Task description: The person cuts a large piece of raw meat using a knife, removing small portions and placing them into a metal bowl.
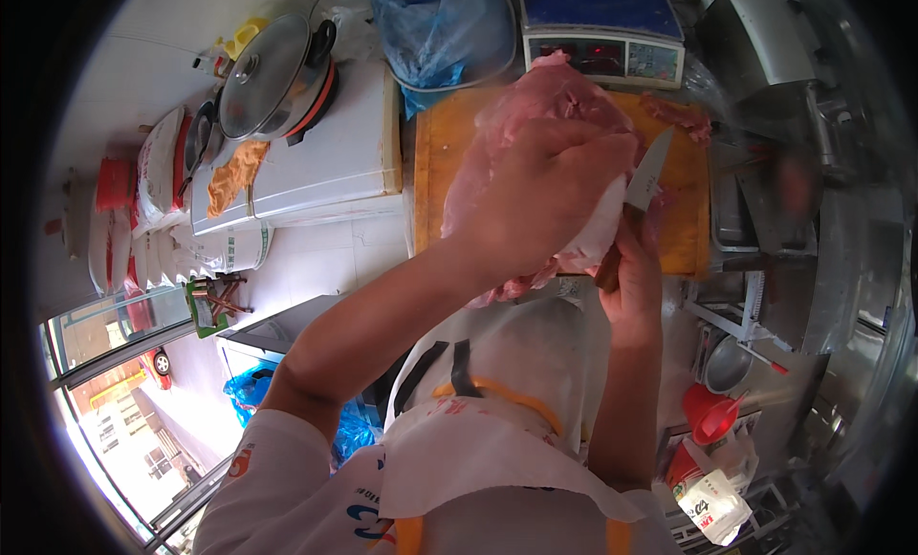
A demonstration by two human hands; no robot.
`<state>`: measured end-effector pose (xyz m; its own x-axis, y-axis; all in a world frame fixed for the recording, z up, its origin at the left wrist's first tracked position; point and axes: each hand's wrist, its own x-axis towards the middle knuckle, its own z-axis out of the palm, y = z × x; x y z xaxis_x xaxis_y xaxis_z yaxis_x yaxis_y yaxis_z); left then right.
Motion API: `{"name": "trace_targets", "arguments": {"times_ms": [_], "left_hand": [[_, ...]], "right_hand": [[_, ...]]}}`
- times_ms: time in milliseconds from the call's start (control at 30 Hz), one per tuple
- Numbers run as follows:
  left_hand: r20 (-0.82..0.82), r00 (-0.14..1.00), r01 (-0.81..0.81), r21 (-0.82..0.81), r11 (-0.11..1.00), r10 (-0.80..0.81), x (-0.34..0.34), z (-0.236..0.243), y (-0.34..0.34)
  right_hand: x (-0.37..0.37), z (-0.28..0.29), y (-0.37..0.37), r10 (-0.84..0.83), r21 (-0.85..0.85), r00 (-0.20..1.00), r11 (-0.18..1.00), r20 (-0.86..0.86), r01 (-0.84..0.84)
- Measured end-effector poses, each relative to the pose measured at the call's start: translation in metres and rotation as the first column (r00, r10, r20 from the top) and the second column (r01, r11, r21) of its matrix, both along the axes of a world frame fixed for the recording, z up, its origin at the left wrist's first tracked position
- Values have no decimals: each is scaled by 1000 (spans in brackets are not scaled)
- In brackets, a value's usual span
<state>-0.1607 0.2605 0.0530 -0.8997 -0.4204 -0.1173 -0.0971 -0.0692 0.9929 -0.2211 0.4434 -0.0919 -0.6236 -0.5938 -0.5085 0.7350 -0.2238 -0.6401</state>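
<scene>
A large slab of raw pink meat [483, 163] with pale fat lies on the wooden cutting board [435, 139]. Across its middle rests my left hand [550, 187], fingers bent down and closed on the meat near its right edge; the fingertips are partly hidden. My right hand [636, 273] is wrapped round the brown handle of a knife [652, 168]. The blade points up and away, close beside the meat's right edge and my left fingers. A small strip of meat [674, 115] lies at the board's far right corner.
A scale [602, 39] stands behind the board, beside a blue plastic bag [421, 39]. On the white cabinet [325, 158] at left sit a lidded electric pan [273, 82] and an orange cloth [237, 177]. Metal trays [734, 220] are at right, above a red scoop [712, 412].
</scene>
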Motion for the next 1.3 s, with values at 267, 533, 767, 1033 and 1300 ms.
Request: {"name": "trace_targets", "arguments": {"times_ms": [267,533,767,1033,1300], "left_hand": [[-213,975,-44,55,998,55,-54,37,13],[138,876,-428,-218,877,462,22,-149,36],[349,797,-173,-649,741,492,32,-133,43],[-15,859,-424,-579,696,511,4,-137,53],[-113,926,-256,-890,378,360,-8,-195,47]], "right_hand": [[-101,73,4,-118,-36,920,993,-373,113],[-127,-18,-4,511,640,467,750,-722,167],[-84,-2,21,491,612,402,743,-773,272],[-17,-13,42,513,576,653,805,-558,-140],[-12,-2,44,441,511,789,838,-428,-191]]}}
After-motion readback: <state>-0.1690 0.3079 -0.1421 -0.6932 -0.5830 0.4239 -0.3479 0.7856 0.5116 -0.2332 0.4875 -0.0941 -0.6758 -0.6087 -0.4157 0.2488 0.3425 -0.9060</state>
